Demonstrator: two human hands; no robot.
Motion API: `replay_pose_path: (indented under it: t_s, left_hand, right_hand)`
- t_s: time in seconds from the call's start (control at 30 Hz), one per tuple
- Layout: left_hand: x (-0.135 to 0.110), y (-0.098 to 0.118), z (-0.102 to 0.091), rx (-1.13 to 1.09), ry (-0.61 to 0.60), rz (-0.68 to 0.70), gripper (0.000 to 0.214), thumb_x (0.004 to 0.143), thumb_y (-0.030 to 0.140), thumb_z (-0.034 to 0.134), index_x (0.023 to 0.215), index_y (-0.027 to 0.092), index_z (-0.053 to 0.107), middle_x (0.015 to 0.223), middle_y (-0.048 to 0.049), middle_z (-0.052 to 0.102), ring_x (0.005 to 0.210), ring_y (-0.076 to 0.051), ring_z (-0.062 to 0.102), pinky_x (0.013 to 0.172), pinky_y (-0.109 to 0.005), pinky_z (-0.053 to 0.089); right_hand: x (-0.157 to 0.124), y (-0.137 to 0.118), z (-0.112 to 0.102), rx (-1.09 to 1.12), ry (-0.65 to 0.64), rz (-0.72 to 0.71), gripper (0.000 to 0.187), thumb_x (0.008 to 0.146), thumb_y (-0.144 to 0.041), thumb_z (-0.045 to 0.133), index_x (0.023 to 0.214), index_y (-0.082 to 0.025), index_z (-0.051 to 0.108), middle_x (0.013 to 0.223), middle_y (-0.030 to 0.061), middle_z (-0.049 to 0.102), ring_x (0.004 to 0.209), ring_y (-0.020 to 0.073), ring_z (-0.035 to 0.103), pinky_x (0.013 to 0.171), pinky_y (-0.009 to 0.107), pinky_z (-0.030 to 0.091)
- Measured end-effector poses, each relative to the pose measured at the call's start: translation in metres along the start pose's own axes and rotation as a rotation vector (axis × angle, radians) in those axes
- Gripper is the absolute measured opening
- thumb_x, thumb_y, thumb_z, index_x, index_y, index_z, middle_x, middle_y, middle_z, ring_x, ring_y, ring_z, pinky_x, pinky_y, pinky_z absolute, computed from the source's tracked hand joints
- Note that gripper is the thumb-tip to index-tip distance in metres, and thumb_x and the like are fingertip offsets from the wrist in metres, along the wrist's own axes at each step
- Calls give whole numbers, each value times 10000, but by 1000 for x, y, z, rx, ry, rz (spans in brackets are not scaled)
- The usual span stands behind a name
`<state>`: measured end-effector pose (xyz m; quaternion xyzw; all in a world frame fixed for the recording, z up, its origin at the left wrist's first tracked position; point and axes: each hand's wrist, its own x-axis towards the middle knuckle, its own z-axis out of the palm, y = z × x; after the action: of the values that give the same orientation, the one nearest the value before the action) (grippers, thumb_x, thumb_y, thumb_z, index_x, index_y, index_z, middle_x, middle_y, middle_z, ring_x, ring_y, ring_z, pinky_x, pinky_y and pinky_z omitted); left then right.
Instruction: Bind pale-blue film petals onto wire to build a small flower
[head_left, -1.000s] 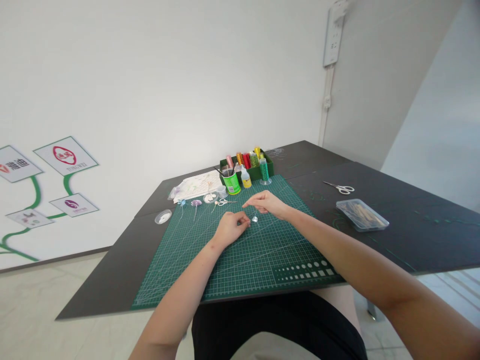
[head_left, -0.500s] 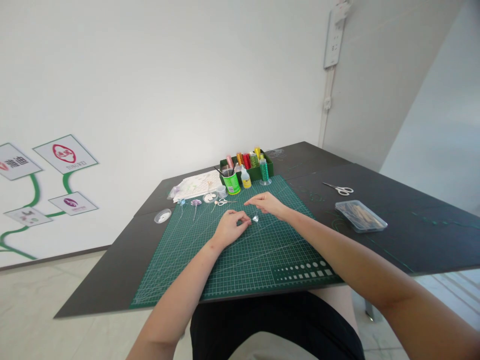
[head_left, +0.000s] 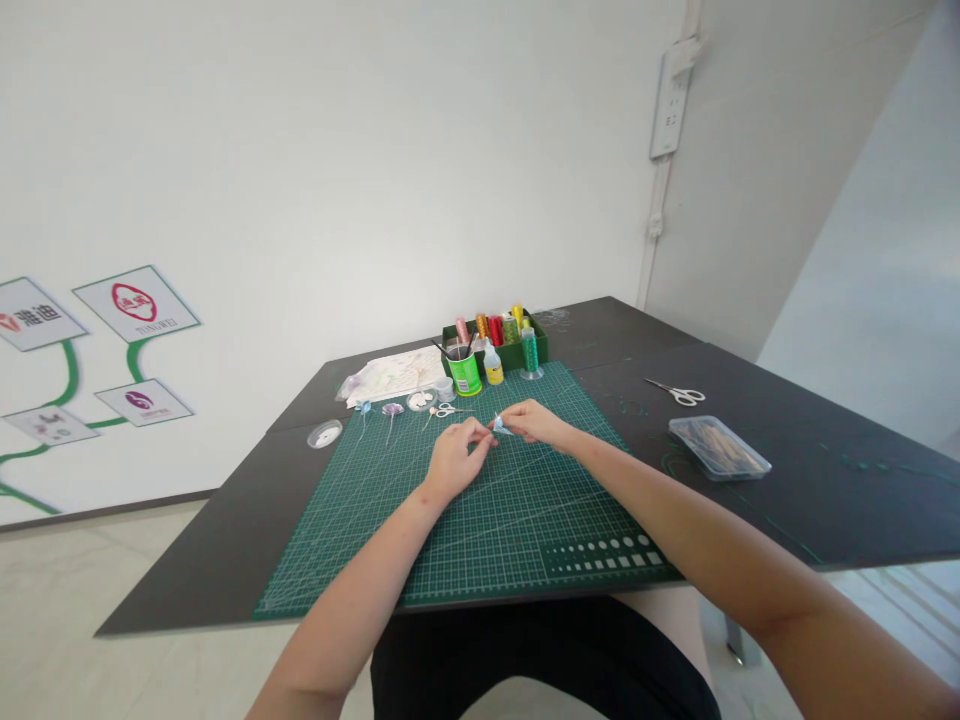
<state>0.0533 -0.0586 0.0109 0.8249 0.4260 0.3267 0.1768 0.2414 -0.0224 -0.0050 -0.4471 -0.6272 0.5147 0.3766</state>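
Note:
Both of my hands meet over the far middle of a green cutting mat [head_left: 480, 520]. My left hand [head_left: 456, 458] has its fingers curled and pinched toward my right hand [head_left: 534, 421]. Between the two sets of fingertips sits a tiny pale blue piece [head_left: 498, 425], which both hands pinch. A thin thread or wire may run from it, but it is too fine to make out.
Behind my hands stand a green organiser with coloured bead tubes [head_left: 501, 336], a green cup [head_left: 466, 371], small flower pieces [head_left: 391, 408] and tiny scissors [head_left: 445, 408]. On the dark table [head_left: 825, 470] to the right lie scissors [head_left: 677, 393] and a clear plastic box [head_left: 718, 447]. A small round dish [head_left: 325, 434] lies left.
My right hand has moved left and come together with my left hand. The small piece that lay on the mat by my right hand is now pinched between my fingertips.

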Motion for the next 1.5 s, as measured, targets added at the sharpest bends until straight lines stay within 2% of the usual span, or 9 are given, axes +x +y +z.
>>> replay_pose_path:
  t_s: [0.07,0.2,0.37,0.7,0.8,0.93,1.13,1.33,1.5]
  left_hand:
    - [0,-1,0,-35,36,-27,62,879,237,502,825,232,533,841,-8,732,872,-177,689,913,-342,466]
    - [1,-5,0,-87,78,-71,81,894,277,486,833,233,516,827,-3,732,825,-173,704,802,-298,503]
    - [3,-11,2,-87,119,-120,95,894,297,485,829,233,512,796,9,736,739,-165,708,699,-261,497]
    - [4,-14,3,-120,124,-154,105,892,313,485,847,226,521,779,7,739,701,-163,705,677,-259,487]
    - [3,-12,3,-193,87,-154,119,890,322,490,845,216,520,777,-5,739,686,-160,702,673,-262,499]
    - [3,-12,6,-315,-30,-132,141,878,334,515,836,200,522,772,-21,737,676,-157,695,677,-268,514]
    - [0,-12,11,-420,-201,-97,194,871,363,546,834,173,529,789,-49,728,673,-154,685,697,-283,526]
    - [-1,-15,12,-415,-286,-106,186,871,348,546,834,166,542,799,-56,723,693,-154,687,704,-281,529]
    - [-2,-15,12,-397,-323,-111,187,875,347,539,835,165,553,806,-55,726,688,-148,684,700,-274,525]
  right_hand:
    - [0,-1,0,-24,-8,2,304,726,-397,579,750,-121,704,465,-81,318,412,44,223,376,190,174]
    - [1,1,0,-66,-42,6,376,737,-447,595,878,-128,735,485,-81,324,409,42,232,370,183,184]
    - [1,2,0,-122,-55,-32,315,752,-392,564,819,-139,740,484,-72,340,407,47,257,370,181,214]
    - [1,0,0,-191,-52,-55,314,763,-365,540,791,-125,739,481,-61,361,407,56,273,383,193,232]
    - [4,3,-1,-270,-17,-85,323,772,-365,534,805,-125,749,469,-55,382,418,66,312,403,198,243]
    - [8,8,-4,-349,48,-131,304,774,-340,529,757,-126,745,469,-50,403,439,73,344,431,202,257]
    - [7,7,-5,-264,53,-133,347,808,-354,512,887,-114,751,511,-34,496,403,64,357,406,201,273]
    - [7,6,-5,-204,41,-172,366,826,-368,508,934,-111,744,704,29,669,378,49,395,368,194,297]
    - [7,5,-3,-140,57,-197,358,835,-385,521,917,-113,739,860,71,722,367,31,390,364,186,320]
